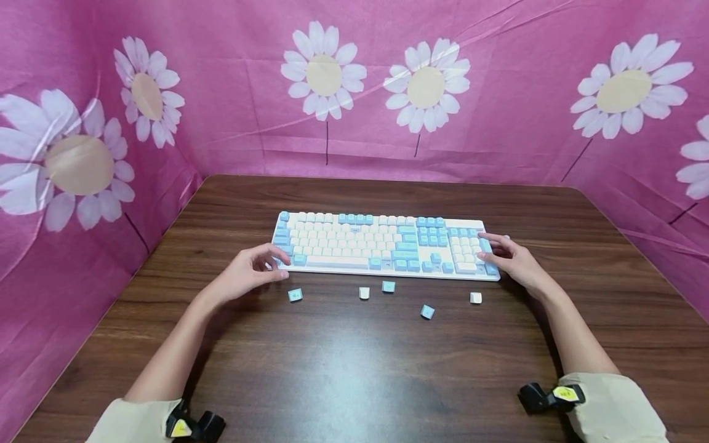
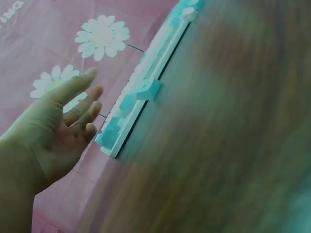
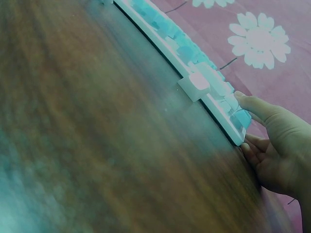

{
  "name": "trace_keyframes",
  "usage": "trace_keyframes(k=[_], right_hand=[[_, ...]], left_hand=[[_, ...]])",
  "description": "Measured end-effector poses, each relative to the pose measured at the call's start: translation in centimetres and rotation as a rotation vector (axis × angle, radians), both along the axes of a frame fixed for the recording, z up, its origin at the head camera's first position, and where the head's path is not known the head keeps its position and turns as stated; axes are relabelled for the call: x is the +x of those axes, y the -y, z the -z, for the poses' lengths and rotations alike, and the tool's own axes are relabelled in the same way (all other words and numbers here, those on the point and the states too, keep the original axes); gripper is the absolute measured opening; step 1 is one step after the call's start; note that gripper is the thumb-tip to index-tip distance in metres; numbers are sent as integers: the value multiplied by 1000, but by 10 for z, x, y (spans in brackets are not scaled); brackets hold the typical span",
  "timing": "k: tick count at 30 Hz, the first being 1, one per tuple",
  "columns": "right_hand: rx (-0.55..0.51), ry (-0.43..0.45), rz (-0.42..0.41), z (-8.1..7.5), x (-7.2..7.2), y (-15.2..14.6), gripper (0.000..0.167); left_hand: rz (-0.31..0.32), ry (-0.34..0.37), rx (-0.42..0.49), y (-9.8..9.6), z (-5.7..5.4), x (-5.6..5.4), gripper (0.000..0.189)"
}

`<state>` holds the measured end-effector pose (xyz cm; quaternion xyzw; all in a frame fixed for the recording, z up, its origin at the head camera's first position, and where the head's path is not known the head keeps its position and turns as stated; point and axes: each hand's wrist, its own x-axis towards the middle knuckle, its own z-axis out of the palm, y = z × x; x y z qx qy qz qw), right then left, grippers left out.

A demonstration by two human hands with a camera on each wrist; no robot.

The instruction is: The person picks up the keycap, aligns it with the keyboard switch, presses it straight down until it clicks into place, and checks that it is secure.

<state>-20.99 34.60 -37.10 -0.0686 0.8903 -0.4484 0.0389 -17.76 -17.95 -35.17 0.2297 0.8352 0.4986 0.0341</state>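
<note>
A white and light-blue keyboard (image 1: 338,261) lies across the table, with a few bare switch spots among its keys. At its left end, my left hand (image 1: 252,271) has loosely bent fingers over the front corner, thumb apart; the left wrist view shows this hand (image 2: 63,126) with nothing in its grasp. My right hand (image 1: 515,261) holds the keyboard's right end. In the right wrist view its thumb (image 3: 252,104) lies over the keys and the other fingers bend against the side. Loose keycaps lie in front: blue ones (image 1: 295,295), (image 1: 389,287), (image 1: 428,312) and white ones (image 1: 364,293), (image 1: 476,298).
The brown wooden table (image 1: 332,363) extends toward me and to both sides. A pink cloth (image 1: 232,80) with printed daisies hangs behind the table and along its sides. Black wrist-worn cameras (image 1: 194,424) sit at both sleeves.
</note>
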Motion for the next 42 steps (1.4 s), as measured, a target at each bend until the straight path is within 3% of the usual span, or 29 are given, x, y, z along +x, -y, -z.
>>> trace_keyframes(k=[8,17,21,23,27,30,34,42], right_hand=[[1,-11,8,1,0,0,61],[3,-7,-2,2,0,0,61],[4,-5,2,2,1,-1,60],[1,-7,3,2,0,-1,60],[-3,-9,2,2,-1,0,59],[1,-7,0,2,-1,-1,59],[7,-6,0,1,0,-1,59],[9,-6,0,1,-1,-1,60]], left_hand=[[137,76,-33,-1,9,4,26],[234,84,-71,-3,25,7,28],[240,68,-78,-6,26,7,31],[230,76,-91,-10,17,11,32],[189,59,-134,-15,16,13,36],[155,15,-177,-16,24,10,38],[139,-34,-199,-17,27,10,34],[138,-44,-190,-16,27,10,20]])
